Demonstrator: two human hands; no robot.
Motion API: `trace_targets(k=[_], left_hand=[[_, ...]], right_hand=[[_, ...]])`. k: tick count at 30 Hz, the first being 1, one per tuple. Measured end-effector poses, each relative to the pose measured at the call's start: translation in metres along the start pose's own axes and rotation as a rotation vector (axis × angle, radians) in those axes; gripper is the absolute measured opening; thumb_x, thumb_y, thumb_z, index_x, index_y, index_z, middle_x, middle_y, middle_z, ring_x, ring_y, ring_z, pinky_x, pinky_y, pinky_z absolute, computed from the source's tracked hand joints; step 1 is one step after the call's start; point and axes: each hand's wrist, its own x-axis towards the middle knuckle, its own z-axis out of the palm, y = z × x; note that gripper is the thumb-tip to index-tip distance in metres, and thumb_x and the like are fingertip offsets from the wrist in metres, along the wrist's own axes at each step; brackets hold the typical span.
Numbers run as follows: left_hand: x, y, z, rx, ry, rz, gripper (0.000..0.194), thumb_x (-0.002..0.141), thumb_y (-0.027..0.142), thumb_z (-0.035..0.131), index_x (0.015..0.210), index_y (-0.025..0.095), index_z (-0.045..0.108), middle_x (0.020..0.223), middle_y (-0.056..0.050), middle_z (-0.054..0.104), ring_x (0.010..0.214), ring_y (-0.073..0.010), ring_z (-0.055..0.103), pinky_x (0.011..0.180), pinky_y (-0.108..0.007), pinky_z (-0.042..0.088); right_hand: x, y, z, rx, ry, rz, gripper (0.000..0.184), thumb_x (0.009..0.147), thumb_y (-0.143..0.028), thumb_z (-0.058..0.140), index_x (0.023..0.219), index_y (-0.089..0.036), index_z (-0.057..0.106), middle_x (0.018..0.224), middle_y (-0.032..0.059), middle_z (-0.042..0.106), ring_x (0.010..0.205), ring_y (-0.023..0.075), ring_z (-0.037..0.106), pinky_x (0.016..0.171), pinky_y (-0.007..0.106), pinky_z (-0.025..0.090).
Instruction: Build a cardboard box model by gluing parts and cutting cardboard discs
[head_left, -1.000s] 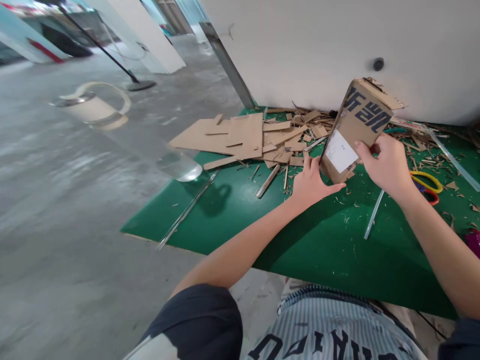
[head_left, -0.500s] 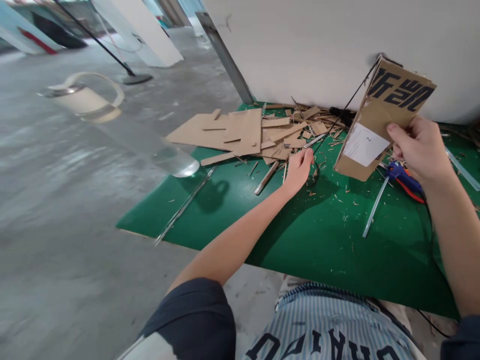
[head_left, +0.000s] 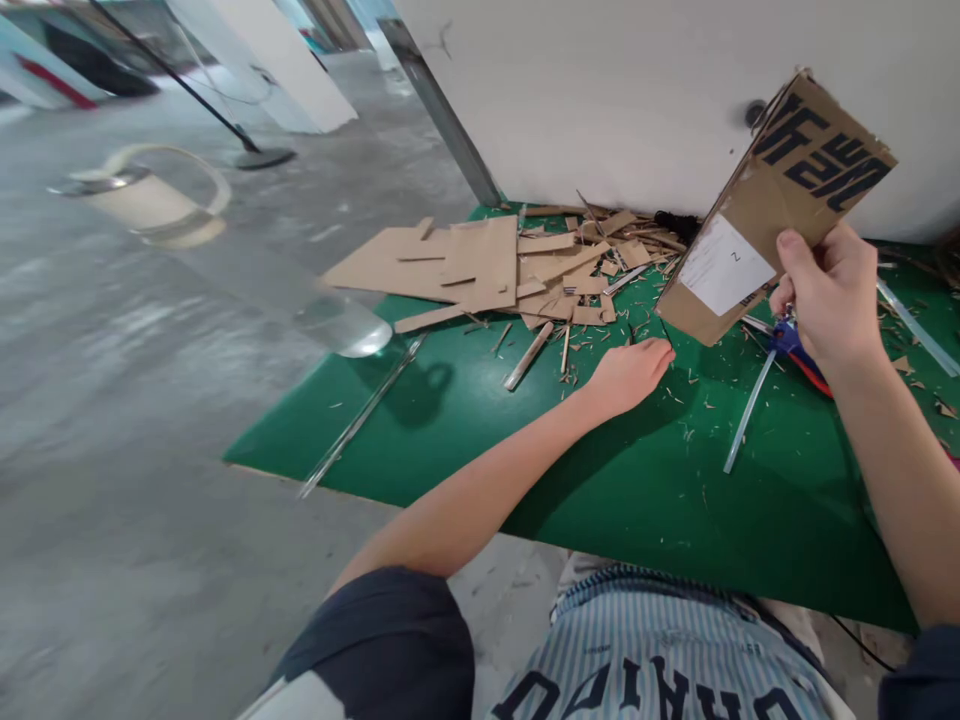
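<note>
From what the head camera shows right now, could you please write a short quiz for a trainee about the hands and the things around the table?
1. Multiple choice: How is the cardboard box being held? a) in the left hand only; b) in the right hand only; c) in both hands.
2. True or false: A white label is on the box's face turned toward the camera.
3. Fill in the blank: In the picture, the transparent jug is to the ____ of the cardboard scraps.

Key: 1. b; 2. true; 3. left.
</note>
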Motion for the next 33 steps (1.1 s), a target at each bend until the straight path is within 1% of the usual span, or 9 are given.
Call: trace_targets(k=[3, 6, 10, 13, 18, 22, 24, 28, 33], left_hand=[[-0.005, 0.017, 0.003, 0.085, -0.067, 0.029, 0.037, 0.108, 0.032, 0.031, 0.117, 0.018, 0.064, 0.124, -0.006, 0.075, 0.099, -0.0276, 0.075, 0.069, -0.036, 0.049], [-0.006, 0.027, 0.008, 0.125, -0.094, 0.011, 0.035, 0.108, 0.029, 0.032, 0.12, 0.02, 0.064, 0.121, -0.006, 0.076, 0.095, -0.0277, 0.076, 0.064, -0.036, 0.047], [-0.003, 0.025, 0.007, 0.133, -0.105, -0.048, 0.035, 0.107, 0.025, 0.032, 0.117, 0.017, 0.064, 0.113, -0.01, 0.078, 0.095, -0.0292, 0.076, 0.066, -0.036, 0.048], [-0.001, 0.018, 0.001, 0.133, -0.092, -0.047, 0.034, 0.107, 0.024, 0.031, 0.116, 0.017, 0.063, 0.119, -0.009, 0.076, 0.101, -0.0282, 0.075, 0.07, -0.036, 0.049], [0.0, 0.023, -0.002, 0.189, -0.127, 0.079, 0.035, 0.107, 0.027, 0.031, 0.119, 0.017, 0.063, 0.116, -0.006, 0.077, 0.096, -0.0285, 0.076, 0.067, -0.037, 0.049], [-0.002, 0.033, 0.004, 0.221, -0.144, 0.201, 0.039, 0.108, 0.025, 0.028, 0.131, 0.015, 0.058, 0.122, -0.008, 0.074, 0.097, -0.0268, 0.076, 0.063, -0.037, 0.048], [-0.004, 0.035, 0.007, 0.234, -0.13, 0.241, 0.039, 0.108, 0.022, 0.028, 0.135, 0.015, 0.056, 0.123, -0.008, 0.073, 0.096, -0.0256, 0.076, 0.06, -0.036, 0.047], [-0.01, 0.039, 0.009, 0.246, -0.089, 0.307, 0.034, 0.106, 0.02, 0.033, 0.128, 0.016, 0.059, 0.112, -0.005, 0.074, 0.087, -0.0229, 0.076, 0.053, -0.037, 0.041], [-0.018, 0.048, 0.015, 0.207, -0.03, 0.442, 0.038, 0.109, 0.027, 0.029, 0.124, 0.014, 0.061, 0.104, -0.004, 0.072, 0.085, -0.0195, 0.073, 0.053, -0.036, 0.039]], right_hand=[[-0.004, 0.008, 0.011, -0.015, -0.01, -0.035, 0.04, 0.086, -0.059, 0.073, 0.078, -0.025, 0.053, 0.063, -0.0048, 0.054, 0.04, 0.0095, 0.048, 0.042, 0.03, 0.041], [-0.01, 0.006, 0.018, -0.035, -0.054, -0.033, 0.041, 0.086, -0.061, 0.072, 0.077, -0.025, 0.053, 0.057, -0.0069, 0.05, 0.04, 0.0095, 0.049, 0.043, 0.029, 0.041], [-0.012, -0.004, 0.016, 0.015, -0.009, -0.033, 0.036, 0.09, -0.053, 0.071, 0.077, -0.027, 0.05, 0.048, -0.0086, 0.04, 0.042, 0.0129, 0.049, 0.047, 0.032, 0.045], [-0.01, -0.008, 0.01, 0.033, 0.033, -0.069, 0.03, 0.093, -0.047, 0.068, 0.078, -0.029, 0.05, 0.048, -0.0077, 0.038, 0.046, 0.0153, 0.052, 0.052, 0.034, 0.049], [-0.009, 0.002, 0.014, 0.025, 0.023, -0.088, 0.034, 0.093, -0.05, 0.068, 0.076, -0.027, 0.048, 0.047, -0.0092, 0.037, 0.042, 0.0126, 0.049, 0.052, 0.034, 0.052], [-0.016, 0.017, 0.025, -0.039, -0.051, -0.15, 0.033, 0.093, -0.057, 0.064, 0.084, -0.026, 0.058, 0.054, -0.0074, 0.048, 0.041, 0.0096, 0.052, 0.05, 0.031, 0.052], [-0.021, 0.021, 0.03, -0.098, -0.102, -0.168, 0.033, 0.095, -0.057, 0.061, 0.086, -0.025, 0.061, 0.058, -0.0049, 0.053, 0.043, 0.0106, 0.056, 0.05, 0.031, 0.053], [-0.032, 0.021, 0.037, -0.243, -0.215, -0.174, 0.03, 0.096, -0.047, 0.06, 0.077, -0.024, 0.056, 0.064, 0.0001, 0.06, 0.051, 0.0161, 0.065, 0.051, 0.033, 0.054], [-0.036, 0.017, 0.045, -0.306, -0.259, -0.125, 0.013, 0.095, -0.031, 0.057, 0.085, -0.024, 0.056, 0.072, 0.0015, 0.066, 0.054, 0.0184, 0.069, 0.056, 0.034, 0.054]])
